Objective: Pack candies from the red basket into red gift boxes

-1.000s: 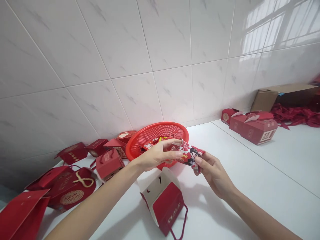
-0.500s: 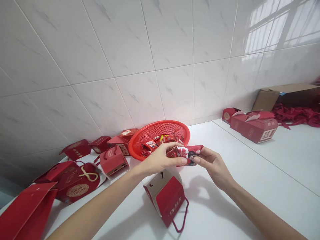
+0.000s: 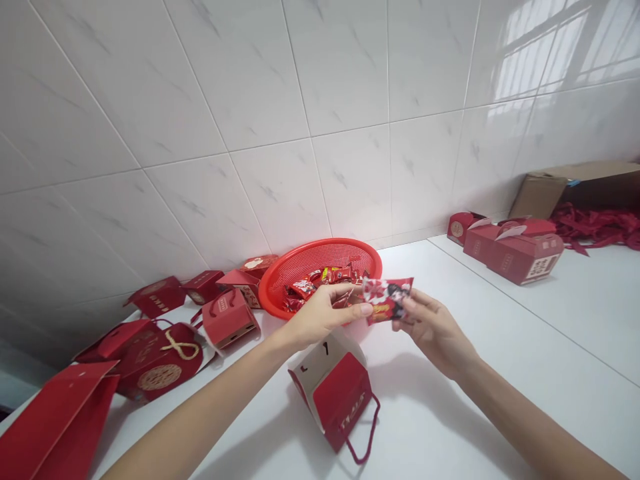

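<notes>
Both hands (image 3: 317, 315) (image 3: 443, 333) on red packet (image 3: 384, 301)

Room to pass lies over the surface (image 3: 493, 307) beyond the right hand (image 3: 440, 333). The open box (image 3: 343, 390) blocks the red basket's (image 3: 320, 257) front, clustered boxes (image 3: 150, 353) its left, the tiled wall (image 3: 350, 180) its back.

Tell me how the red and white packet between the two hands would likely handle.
The packet is probably light: the left hand and right hand pinch only its sides. Its thin-looking wrapper would likely crinkle or flex at the edges. Being flattish, it seems more apt to slide than roll.
</notes>
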A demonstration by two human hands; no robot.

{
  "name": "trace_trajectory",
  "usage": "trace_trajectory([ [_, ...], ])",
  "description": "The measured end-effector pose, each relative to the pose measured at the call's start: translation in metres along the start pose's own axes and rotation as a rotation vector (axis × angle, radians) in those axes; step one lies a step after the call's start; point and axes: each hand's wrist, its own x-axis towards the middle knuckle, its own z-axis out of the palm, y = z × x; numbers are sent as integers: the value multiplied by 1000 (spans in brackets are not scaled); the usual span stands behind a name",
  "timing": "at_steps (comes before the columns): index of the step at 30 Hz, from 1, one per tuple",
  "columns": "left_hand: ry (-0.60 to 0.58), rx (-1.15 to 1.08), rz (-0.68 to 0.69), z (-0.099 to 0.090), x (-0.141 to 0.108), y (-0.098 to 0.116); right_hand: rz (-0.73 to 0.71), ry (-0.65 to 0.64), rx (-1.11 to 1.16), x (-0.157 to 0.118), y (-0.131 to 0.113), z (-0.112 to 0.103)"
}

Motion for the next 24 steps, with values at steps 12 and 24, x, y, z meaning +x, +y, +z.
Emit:
trace_trajectory([
  [12, 55, -525, -294, -24, -7, 3, -6, 21, -4, 2, -5, -6],
  [24, -15, -234, -254, -48, -48, -1, 21, -34, -117, 2, 5, -7],
])
